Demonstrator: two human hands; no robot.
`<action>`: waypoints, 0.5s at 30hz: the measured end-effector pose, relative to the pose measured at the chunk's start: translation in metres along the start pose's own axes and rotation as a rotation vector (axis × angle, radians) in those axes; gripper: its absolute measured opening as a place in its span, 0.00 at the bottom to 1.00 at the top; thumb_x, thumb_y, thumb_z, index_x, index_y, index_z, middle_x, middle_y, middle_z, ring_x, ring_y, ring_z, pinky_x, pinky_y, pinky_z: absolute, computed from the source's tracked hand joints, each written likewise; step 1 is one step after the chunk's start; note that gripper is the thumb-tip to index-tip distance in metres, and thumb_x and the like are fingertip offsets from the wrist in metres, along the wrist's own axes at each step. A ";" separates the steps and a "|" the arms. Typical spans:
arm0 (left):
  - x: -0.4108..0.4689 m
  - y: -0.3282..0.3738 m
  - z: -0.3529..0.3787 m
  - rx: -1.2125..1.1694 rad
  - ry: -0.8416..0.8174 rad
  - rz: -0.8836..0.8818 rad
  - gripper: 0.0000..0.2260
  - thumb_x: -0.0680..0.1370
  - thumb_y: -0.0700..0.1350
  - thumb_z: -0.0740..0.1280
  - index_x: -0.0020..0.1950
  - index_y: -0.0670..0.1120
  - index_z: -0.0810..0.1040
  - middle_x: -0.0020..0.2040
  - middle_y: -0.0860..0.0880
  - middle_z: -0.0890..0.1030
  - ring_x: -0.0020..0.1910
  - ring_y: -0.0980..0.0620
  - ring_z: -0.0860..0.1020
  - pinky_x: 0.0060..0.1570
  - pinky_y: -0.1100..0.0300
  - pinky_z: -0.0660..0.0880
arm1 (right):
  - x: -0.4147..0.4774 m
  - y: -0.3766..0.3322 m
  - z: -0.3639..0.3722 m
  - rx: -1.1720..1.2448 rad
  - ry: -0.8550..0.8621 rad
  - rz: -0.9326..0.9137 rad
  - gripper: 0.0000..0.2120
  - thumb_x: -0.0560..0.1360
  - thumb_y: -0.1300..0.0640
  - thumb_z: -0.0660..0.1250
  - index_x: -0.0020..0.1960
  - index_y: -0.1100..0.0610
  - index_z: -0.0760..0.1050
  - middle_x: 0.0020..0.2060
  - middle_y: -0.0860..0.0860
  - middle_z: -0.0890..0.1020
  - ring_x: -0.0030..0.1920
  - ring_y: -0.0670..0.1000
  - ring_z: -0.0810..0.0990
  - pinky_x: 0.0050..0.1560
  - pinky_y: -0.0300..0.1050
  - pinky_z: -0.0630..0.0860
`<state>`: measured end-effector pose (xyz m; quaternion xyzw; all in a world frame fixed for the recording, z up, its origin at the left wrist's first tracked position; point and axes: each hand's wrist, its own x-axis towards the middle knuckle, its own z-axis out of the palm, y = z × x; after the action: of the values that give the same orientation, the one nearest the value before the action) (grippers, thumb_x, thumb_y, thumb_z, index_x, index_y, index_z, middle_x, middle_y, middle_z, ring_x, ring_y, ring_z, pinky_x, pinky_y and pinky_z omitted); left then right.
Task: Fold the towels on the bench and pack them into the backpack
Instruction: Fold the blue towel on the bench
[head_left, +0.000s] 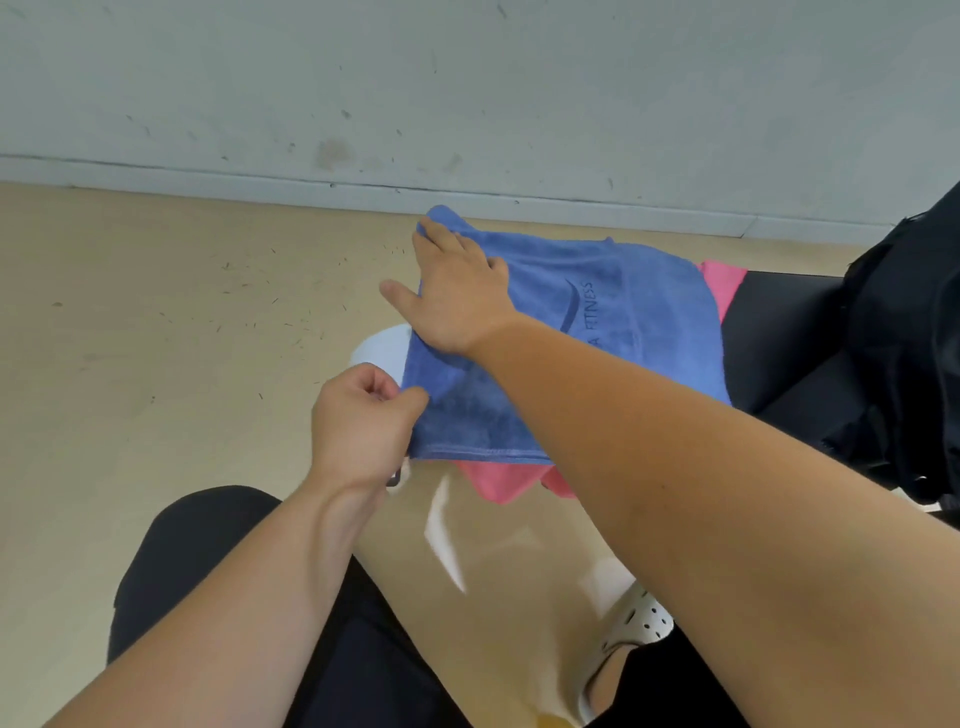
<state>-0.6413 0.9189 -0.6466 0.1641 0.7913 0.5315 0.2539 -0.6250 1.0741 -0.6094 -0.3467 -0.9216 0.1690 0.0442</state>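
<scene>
Pinching the near left corner of the blue towel (597, 332) with the left grip (358, 421), thumb and curled fingers clenched on the hem. Pressing down on the same towel's far left corner with the right grip (460, 296), released and flat, fingers straight, thumb sticking out past the towel's left edge. Reaching in from the right with a bare forearm, across the towel's near half.

Spread over the left end of the black tabletop (779, 322), printed side up, dark lettering ending in "FITNESS" beside a curved stroke. Laid on top of a pink towel (498, 483), poking out beyond the blue one's near edge and again at its far right corner. Just beside the blue towel's left edge, a pale rounded shape (379, 345), too hidden to identify.

Standing at the right end of the tabletop, well apart from both grips: a black backpack (904, 338), cut off by the frame. Cannot tell whether open or zipped.

Nearer than the tabletop's near edge, black-clad legs and a white perforated shoe (641, 618) on the beige floor (156, 312). Past the far edge, a scuffed grey wall (415, 78).
</scene>
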 end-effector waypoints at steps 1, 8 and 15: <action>0.003 -0.003 -0.006 0.006 0.026 -0.004 0.09 0.67 0.37 0.69 0.33 0.44 0.69 0.25 0.53 0.65 0.26 0.53 0.63 0.27 0.60 0.62 | 0.002 -0.006 0.002 0.006 -0.016 -0.014 0.36 0.80 0.35 0.56 0.80 0.54 0.56 0.81 0.47 0.53 0.80 0.53 0.51 0.75 0.60 0.54; 0.018 -0.028 -0.023 0.098 0.031 -0.117 0.06 0.67 0.40 0.69 0.40 0.40 0.73 0.31 0.46 0.76 0.29 0.46 0.73 0.32 0.52 0.75 | -0.005 0.009 0.026 0.036 -0.254 -0.010 0.33 0.81 0.35 0.52 0.81 0.45 0.51 0.82 0.49 0.46 0.81 0.54 0.43 0.78 0.62 0.44; 0.002 -0.013 -0.001 0.337 0.052 0.169 0.07 0.72 0.40 0.69 0.41 0.48 0.71 0.36 0.50 0.75 0.34 0.48 0.73 0.35 0.54 0.71 | -0.035 0.081 -0.001 -0.020 -0.023 0.071 0.33 0.80 0.36 0.57 0.81 0.46 0.53 0.80 0.53 0.56 0.81 0.56 0.48 0.78 0.60 0.44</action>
<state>-0.6438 0.9142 -0.6585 0.2564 0.8588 0.4148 0.1567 -0.5478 1.1084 -0.6351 -0.3774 -0.9108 0.1653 0.0243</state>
